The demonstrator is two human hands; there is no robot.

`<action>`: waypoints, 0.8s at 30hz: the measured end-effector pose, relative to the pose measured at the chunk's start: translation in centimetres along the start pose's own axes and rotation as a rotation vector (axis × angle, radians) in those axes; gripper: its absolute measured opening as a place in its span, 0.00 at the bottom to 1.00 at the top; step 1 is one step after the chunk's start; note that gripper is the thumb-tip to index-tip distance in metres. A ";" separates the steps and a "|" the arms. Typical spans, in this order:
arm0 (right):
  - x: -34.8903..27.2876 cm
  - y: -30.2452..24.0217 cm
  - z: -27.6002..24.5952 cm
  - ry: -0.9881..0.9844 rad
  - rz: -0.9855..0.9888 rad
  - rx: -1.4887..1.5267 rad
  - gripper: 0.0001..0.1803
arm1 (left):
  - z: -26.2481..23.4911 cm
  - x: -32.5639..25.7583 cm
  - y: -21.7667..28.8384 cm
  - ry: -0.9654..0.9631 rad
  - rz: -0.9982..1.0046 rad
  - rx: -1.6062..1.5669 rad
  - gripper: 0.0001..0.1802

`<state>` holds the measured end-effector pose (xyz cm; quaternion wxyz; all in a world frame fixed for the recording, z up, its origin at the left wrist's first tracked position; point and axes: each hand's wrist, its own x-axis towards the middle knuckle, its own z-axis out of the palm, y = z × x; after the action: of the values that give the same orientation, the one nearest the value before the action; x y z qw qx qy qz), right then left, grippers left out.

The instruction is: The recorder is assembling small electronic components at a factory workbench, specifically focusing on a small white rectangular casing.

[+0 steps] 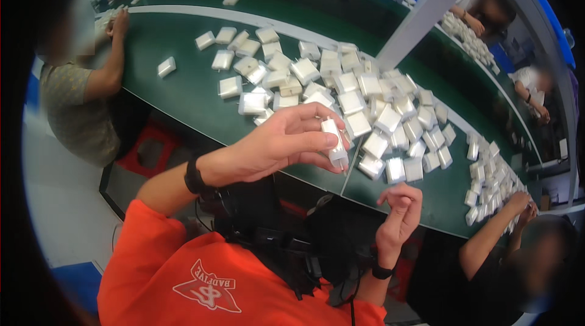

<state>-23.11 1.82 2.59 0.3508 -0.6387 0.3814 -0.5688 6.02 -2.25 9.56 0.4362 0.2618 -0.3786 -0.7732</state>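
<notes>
We look over a green worktop (189,109) with a pale rim (201,13) and, beyond it, a darker green strip (280,2) catching white glare toward the upper left. A pale metal post (436,12) rises near the rim; at our left, a red stool (153,136) stands on light grey floor (67,216).

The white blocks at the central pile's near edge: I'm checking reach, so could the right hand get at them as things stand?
Likely yes: the right hand appears to hold nothing, and nothing visible stands between it and the nearest white blocks.
</notes>
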 end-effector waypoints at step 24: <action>0.2 0.1 1.6 -0.065 0.251 -0.260 0.13 | 0.0 1.8 -10.8 0.042 0.524 0.934 0.33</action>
<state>-21.55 1.60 2.42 0.3456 -0.6440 0.5169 -0.4456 -0.02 -0.25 0.65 0.4593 0.3401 -0.7262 -0.3823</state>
